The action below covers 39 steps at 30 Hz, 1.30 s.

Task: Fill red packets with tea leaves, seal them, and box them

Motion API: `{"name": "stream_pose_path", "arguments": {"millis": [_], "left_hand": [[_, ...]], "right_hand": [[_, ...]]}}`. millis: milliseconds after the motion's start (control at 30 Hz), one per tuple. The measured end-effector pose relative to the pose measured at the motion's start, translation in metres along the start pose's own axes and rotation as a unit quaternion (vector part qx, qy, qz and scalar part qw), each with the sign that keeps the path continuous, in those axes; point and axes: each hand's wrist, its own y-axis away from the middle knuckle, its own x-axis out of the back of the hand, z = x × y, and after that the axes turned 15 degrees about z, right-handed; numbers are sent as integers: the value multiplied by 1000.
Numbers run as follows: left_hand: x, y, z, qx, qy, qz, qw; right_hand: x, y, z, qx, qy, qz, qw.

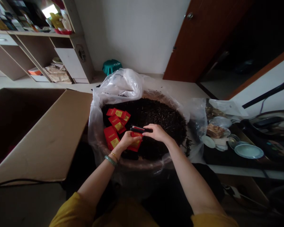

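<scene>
My left hand [127, 139] pinches a small red packet [134, 145] with a gold panel, over the near side of a plastic-lined tub [94, 138]. In my right hand [157, 132] is a slim black stapler-like tool [137, 128] with a red and white strip on top. It lies across the upper edge of the packet; whether its jaws are closed on that edge, I cannot tell. Dark dry leaves [161, 118], looking like loose tea, fill the tub. Several more red packets [117, 124] lie on the leaves left of my hands.
An open cardboard box [44, 135] stands at left. To the right, a low table holds a pale bowl [248, 150], small dishes and a bag of brownish pieces [214, 130]. Behind are a shelf desk [82, 60], a green bundle [111, 66] and a brown door [198, 37].
</scene>
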Motion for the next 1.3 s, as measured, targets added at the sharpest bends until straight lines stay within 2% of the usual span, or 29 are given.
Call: {"name": "stream_pose_path", "arguments": {"millis": [133,433,500,700,900,1033,1200,1267,1300], "left_hand": [[-1,1,2,21,-1,1,1000],[0,2,1,25,2,-2,1000],[0,2,2,10,-6,6,1000],[2,-2,3,-88,-23,58,994],[3,-6,0,-98,10,75,992],[5,-6,-2,-76,41,89,992],[4,-5,-2,-71,52,113,990],[3,-4,-1,-64,60,109,990],[3,-4,-1,-59,63,104,991]], "right_hand": [[-3,0,0,16,-1,16,1000],[-6,0,0,28,10,26,999],[-6,0,1,33,15,23,999],[-8,0,1,20,29,22,999],[-2,-3,7,-30,-2,17,999],[12,-6,26,-82,88,47,992],[15,-4,42,-98,261,63,958],[9,-3,36,-86,245,93,961],[4,-3,31,-74,201,103,971]]}}
